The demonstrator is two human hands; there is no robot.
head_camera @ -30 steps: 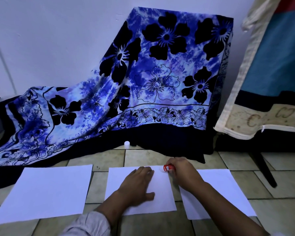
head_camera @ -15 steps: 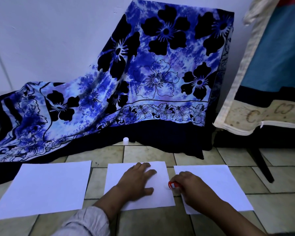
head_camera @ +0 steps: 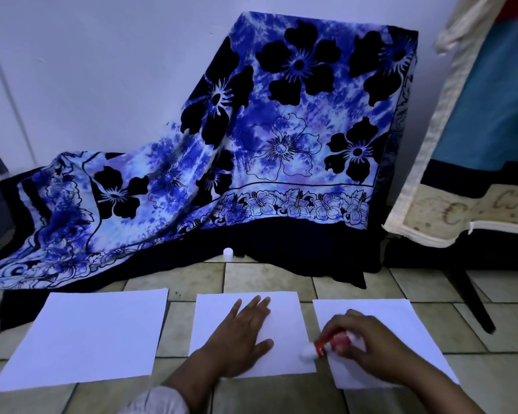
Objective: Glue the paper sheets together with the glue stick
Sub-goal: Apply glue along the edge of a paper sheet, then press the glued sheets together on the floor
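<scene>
Three white paper sheets lie side by side on the tiled floor: a left sheet (head_camera: 84, 336), a middle sheet (head_camera: 284, 321) and a right sheet (head_camera: 401, 315). My left hand (head_camera: 240, 336) rests flat on the middle sheet, fingers spread. My right hand (head_camera: 368, 348) grips a red glue stick (head_camera: 329, 345). Its white tip touches the middle sheet's right edge, near the lower corner. My right hand and forearm cover part of the right sheet.
The white glue cap (head_camera: 228, 253) stands on the floor behind the sheets, at the hem of a blue flowered cloth (head_camera: 281, 144) draped over furniture. A leaning padded board (head_camera: 473, 144) and a dark leg (head_camera: 473, 297) stand to the right.
My right hand has drawn the glue stick down the middle sheet's right edge, from the top corner toward the lower corner. My left hand has stayed flat on the sheet.
</scene>
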